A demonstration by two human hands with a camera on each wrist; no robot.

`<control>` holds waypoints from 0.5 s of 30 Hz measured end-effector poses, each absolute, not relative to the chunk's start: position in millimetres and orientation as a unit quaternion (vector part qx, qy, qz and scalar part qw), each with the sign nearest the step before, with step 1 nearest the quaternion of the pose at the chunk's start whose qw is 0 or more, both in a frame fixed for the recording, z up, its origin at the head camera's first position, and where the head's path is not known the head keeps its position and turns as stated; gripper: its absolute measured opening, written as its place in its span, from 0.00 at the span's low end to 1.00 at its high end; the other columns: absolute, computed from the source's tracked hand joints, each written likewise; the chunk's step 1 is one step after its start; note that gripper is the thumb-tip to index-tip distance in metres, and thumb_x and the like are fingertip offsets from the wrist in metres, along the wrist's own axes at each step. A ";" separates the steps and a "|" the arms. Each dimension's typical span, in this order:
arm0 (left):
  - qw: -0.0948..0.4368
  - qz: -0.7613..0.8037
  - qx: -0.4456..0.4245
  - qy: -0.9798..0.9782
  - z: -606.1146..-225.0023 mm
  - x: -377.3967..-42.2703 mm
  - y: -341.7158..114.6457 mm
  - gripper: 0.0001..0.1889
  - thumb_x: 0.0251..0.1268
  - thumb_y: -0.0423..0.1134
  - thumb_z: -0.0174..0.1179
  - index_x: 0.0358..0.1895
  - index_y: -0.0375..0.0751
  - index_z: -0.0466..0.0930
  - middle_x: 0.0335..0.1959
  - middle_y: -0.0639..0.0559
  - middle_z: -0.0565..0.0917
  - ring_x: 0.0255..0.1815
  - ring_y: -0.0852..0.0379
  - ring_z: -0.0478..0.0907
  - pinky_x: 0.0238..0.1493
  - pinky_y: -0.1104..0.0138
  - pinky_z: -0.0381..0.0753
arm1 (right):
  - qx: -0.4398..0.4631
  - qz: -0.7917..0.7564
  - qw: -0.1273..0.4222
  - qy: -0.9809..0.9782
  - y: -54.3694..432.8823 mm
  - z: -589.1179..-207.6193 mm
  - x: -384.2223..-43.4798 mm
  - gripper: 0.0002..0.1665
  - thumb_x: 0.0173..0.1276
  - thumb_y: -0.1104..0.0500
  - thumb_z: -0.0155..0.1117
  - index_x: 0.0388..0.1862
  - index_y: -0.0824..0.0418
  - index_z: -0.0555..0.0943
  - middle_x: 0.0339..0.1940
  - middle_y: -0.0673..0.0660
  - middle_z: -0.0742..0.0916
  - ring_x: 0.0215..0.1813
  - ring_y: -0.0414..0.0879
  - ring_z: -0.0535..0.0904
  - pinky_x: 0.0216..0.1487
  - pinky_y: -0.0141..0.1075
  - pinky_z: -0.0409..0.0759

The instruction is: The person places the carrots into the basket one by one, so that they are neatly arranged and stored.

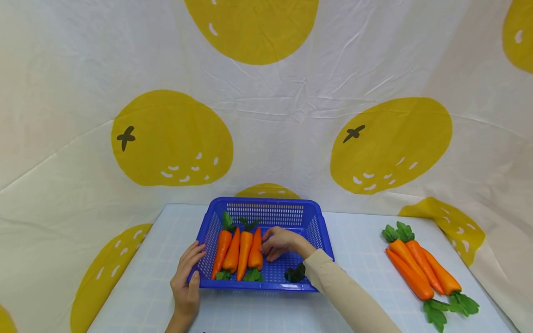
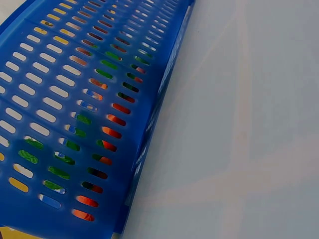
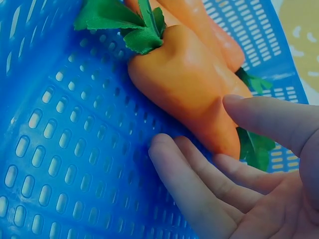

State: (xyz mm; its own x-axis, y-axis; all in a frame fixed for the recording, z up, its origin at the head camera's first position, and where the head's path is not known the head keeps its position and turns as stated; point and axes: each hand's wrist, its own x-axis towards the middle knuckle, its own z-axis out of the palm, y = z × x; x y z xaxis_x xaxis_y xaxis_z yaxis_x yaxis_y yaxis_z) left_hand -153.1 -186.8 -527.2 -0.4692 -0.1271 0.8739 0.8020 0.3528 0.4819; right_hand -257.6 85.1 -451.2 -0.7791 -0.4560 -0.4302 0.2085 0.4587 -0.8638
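A blue plastic basket with slotted walls stands on the table, several toy carrots with green leaves side by side in its left half. My left hand rests against the basket's front left corner, fingers laid along the side and thumb near the front rim. Inside the basket, my right hand is beside the rightmost carrot. In the right wrist view its thumb tip overlaps that carrot's side, while the loosely spread fingers lie below the carrot's narrow end. The left wrist view shows the basket's slotted wall without the hand.
Another group of toy carrots lies on the table to the right of the basket. A dark object shows by the right sleeve, over the basket's front right part. Behind hangs a pale cloth printed with yellow fruit.
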 end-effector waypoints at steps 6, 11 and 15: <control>0.457 -0.515 -0.249 -0.681 -526.6 -152.3 -185.9 0.19 0.61 0.23 0.43 0.50 0.19 0.79 0.54 0.25 0.79 0.67 0.35 0.69 0.73 0.62 0.62 | -0.081 -0.505 0.320 0.798 85.6 -449.0 -254.8 0.22 0.62 0.65 0.65 0.54 0.72 0.73 0.36 0.69 0.86 0.33 0.60 0.87 0.38 0.48 0.87; 0.458 -0.519 -0.255 -0.675 -525.6 -152.6 -185.2 0.19 0.61 0.23 0.43 0.50 0.19 0.79 0.54 0.25 0.79 0.67 0.34 0.69 0.73 0.62 0.62 | -0.090 -0.490 0.305 0.812 87.1 -441.1 -253.4 0.22 0.64 0.61 0.66 0.53 0.69 0.74 0.36 0.69 0.86 0.33 0.61 0.86 0.38 0.49 0.87; 0.461 -0.521 -0.258 -0.671 -525.1 -153.2 -186.1 0.18 0.61 0.23 0.43 0.50 0.18 0.78 0.54 0.24 0.79 0.66 0.33 0.68 0.73 0.60 0.62 | -0.114 -0.498 0.295 0.808 88.7 -426.4 -252.1 0.22 0.66 0.59 0.65 0.54 0.69 0.74 0.39 0.69 0.86 0.36 0.62 0.86 0.40 0.50 0.87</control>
